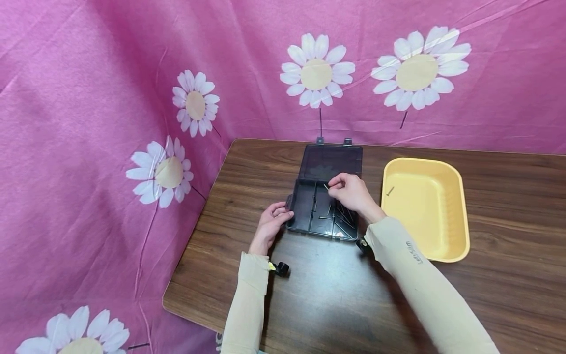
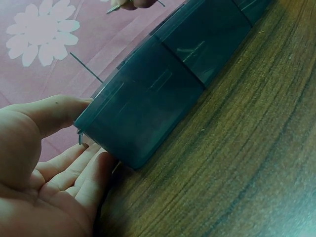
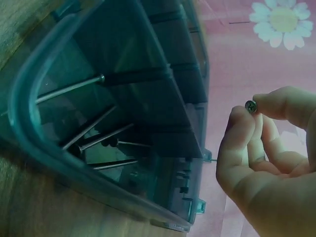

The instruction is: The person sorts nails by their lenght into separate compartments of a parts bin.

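Note:
A dark translucent compartment box (image 1: 302, 201) stands on the table with its lid (image 1: 331, 160) folded back. My left hand (image 1: 271, 223) holds its left side, thumb at the upper edge and fingers lower down in the left wrist view. Over the back compartments, my right hand (image 1: 351, 193) pinches a screw (image 3: 251, 106) between thumb and index finger. Its cross-slot head faces the right wrist camera; the threaded end (image 2: 113, 9) shows in the left wrist view. Several long screws (image 3: 106, 123) lie loose in the box, most in the front right compartment.
A yellow plastic bin (image 1: 424, 216) stands right of the box, beside my right forearm, with one screw (image 1: 390, 191) inside near its left wall. The wooden table (image 1: 318, 305) meets a pink flowered cloth (image 1: 252, 73) at the back and left.

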{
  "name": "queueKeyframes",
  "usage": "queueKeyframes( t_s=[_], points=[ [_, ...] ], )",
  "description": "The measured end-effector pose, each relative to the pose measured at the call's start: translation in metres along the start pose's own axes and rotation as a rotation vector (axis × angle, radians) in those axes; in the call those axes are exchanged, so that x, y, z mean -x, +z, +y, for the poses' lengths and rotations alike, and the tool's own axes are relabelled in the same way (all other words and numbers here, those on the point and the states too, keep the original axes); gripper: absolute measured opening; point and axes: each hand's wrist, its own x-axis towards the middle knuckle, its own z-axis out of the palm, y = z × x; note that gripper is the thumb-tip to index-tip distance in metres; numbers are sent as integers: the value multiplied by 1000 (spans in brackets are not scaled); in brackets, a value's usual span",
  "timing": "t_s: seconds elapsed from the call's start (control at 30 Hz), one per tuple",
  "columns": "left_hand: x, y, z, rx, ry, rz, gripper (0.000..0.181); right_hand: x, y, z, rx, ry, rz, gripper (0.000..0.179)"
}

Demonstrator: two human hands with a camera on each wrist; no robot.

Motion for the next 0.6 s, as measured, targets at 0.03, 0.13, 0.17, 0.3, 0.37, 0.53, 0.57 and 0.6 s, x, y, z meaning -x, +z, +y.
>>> queueKeyframes(
  t_s=[0.03,0.13,0.17,0.3,0.37,0.53,0.57,0.6],
  points=[
    [0,0,0,-2,-1,2,43,-1,1,1,11,3,2,21],
    [0,0,0,-4,-7,5,43,-3,4,2,40,9,8,20],
    [0,0,0,-5,-8,4,43,-3,4,2,44,10,8,19],
    [1,0,3,-13,-17,-9,45,-4,6,5,58,20,5,17],
    [1,0,3,-18,-17,-13,46,-4,7,6,68,26,7,17],
    [-1,0,0,-15,-7,-2,44,-6,6,10,76,38,18,20],
    [-1,0,0,-14,-5,2,44,-6,5,10,78,38,20,20],
    [-1,0,0,-13,-2,5,43,-6,4,10,79,36,23,20]
  ],
)
